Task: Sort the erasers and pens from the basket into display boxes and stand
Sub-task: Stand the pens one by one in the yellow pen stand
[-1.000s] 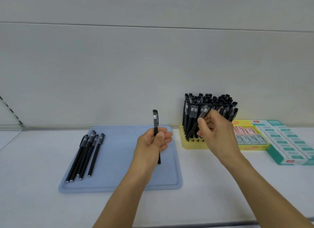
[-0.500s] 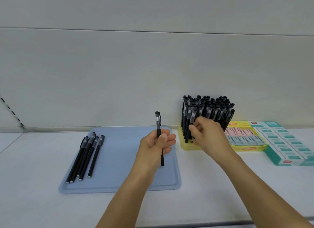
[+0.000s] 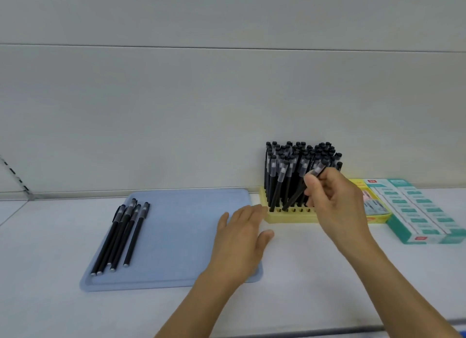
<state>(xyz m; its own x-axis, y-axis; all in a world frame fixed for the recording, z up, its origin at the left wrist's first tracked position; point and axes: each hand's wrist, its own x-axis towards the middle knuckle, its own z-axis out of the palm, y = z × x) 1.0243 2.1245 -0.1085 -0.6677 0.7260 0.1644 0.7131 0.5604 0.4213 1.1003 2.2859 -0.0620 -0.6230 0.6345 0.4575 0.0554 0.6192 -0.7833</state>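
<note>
A yellow pen stand (image 3: 290,219) at the back of the white shelf holds several upright black pens (image 3: 297,161). My right hand (image 3: 335,204) pinches one black pen (image 3: 292,201), tilted, with its lower tip at a hole in the stand's front row. My left hand (image 3: 239,239) holds nothing; its straight fingers lie over the right edge of the blue tray (image 3: 189,236) and reach toward the stand's front left corner. Several more black pens (image 3: 121,236) lie side by side on the tray's left part.
Right of the stand, a yellow display box (image 3: 378,219) holds pink and pale erasers. Beside it is a teal box (image 3: 416,211) with rows of white-and-teal erasers. A grey wall runs close behind the shelf, and a shelf bracket (image 3: 15,178) shows at far left.
My left hand no longer holds the upright pen and has dropped, flat and empty, beside the stand. My right hand now holds a tilted pen at the stand's front row.
</note>
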